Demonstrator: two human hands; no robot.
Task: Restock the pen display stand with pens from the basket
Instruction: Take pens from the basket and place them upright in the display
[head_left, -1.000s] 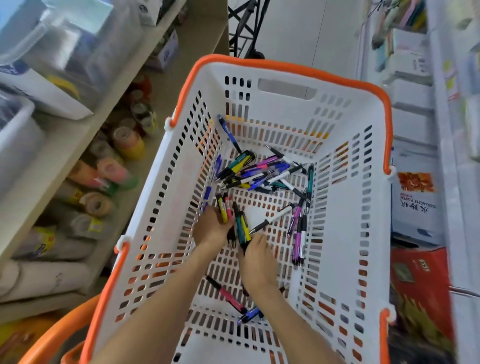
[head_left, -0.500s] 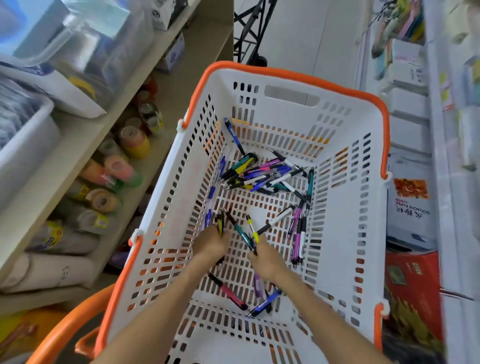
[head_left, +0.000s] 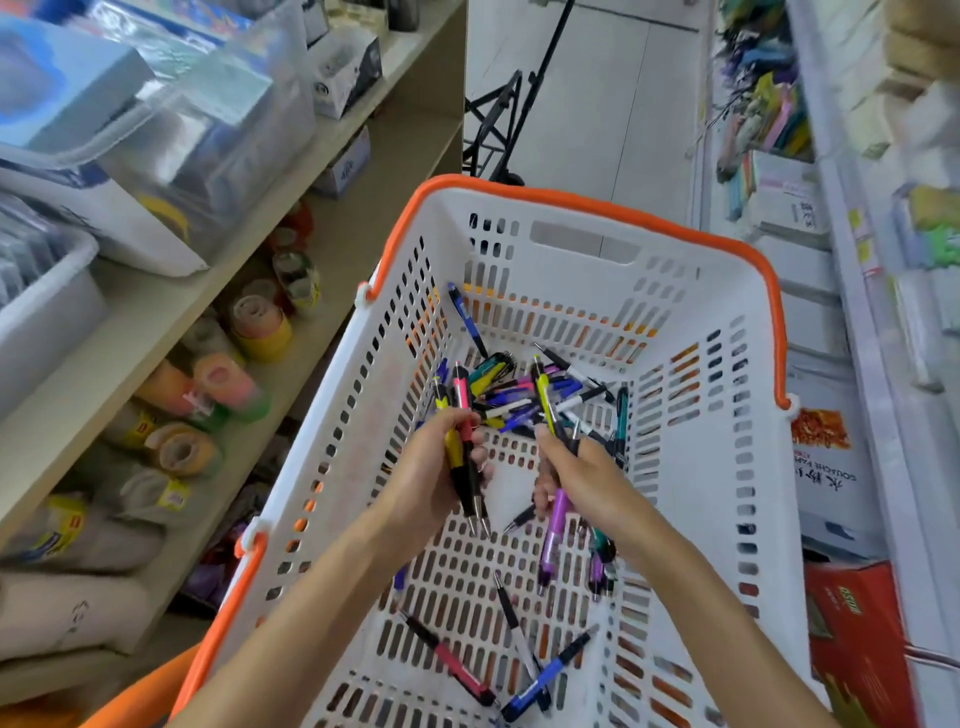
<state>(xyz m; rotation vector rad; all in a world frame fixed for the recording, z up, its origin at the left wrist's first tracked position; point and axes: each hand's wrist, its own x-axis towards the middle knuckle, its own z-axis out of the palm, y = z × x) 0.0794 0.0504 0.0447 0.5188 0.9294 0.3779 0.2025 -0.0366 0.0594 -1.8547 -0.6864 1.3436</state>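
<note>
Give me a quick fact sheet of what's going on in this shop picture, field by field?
Place: shop aisle, shelves either side
Container: white basket with orange rim
Left hand: grip on a pink pen and a yellow pen
Right hand: grip on several pens, a purple pen among them
Loose pens: pile of pens at the basket's far end, a few near
Left shelf: tape rolls
Display stand: not in view

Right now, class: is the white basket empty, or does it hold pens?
Not empty. Loose pens lie piled on the floor of the basket, and more lie scattered near its front.
</note>
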